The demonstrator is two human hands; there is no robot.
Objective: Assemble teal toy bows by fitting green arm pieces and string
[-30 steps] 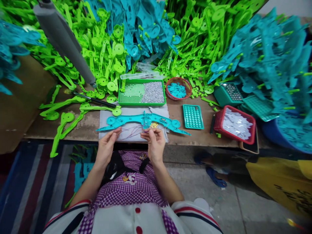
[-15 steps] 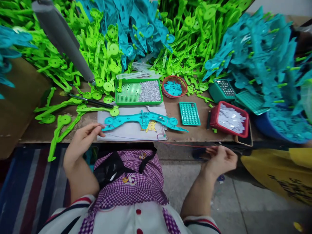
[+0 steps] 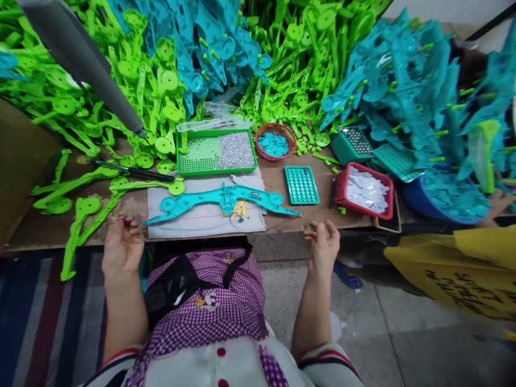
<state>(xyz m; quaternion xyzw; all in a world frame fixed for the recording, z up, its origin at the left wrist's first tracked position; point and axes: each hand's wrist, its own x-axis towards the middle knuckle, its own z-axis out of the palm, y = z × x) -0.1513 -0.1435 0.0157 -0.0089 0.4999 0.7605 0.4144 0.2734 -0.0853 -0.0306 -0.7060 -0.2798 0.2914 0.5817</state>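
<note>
your left hand [image 3: 124,247], right hand [image 3: 323,244] flank long blue plastic bow-shaped part [image 3: 228,201]; fingers loosely curled, can't tell if pinching anything; pale fabric cloth [image 3: 161,231] underneath, likely cushioning.

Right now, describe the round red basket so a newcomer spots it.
On the workbench, find the green tray of silvery bits. Beside its right end sits the round red basket, holding blue pieces; the other red container is squarer, with white pieces.

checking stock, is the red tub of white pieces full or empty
Full, or nearly: white pieces heap across the red tub, hiding its bottom.
</note>
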